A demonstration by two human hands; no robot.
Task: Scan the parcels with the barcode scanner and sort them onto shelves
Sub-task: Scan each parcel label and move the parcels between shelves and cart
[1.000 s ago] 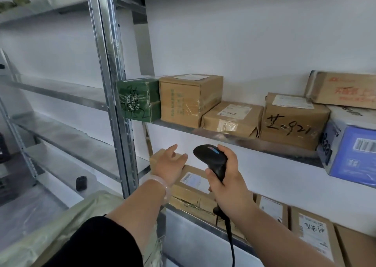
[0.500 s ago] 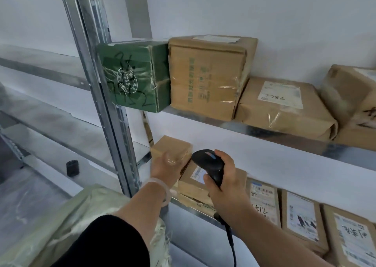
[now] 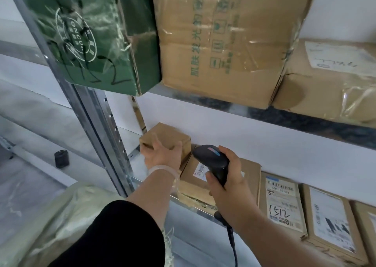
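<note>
Closer now, left hand point(image 3: 160, 156) grips small brown cardboard box point(image 3: 165, 139) onto lower shelf point(image 3: 195, 207), right hand point(image 3: 230, 183) clutching black barcode scanner point(image 3: 211, 161); placement nearly done.

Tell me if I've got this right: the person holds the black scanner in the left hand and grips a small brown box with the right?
Not quite: the hands are swapped. In the head view the right hand holds the black scanner, and the left hand grips the small brown box.

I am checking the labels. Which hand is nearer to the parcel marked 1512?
Right. The right hand, holding the scanner, is just to the left of the parcel marked 1512. The left hand is farther left, gripping the small brown box.
</note>
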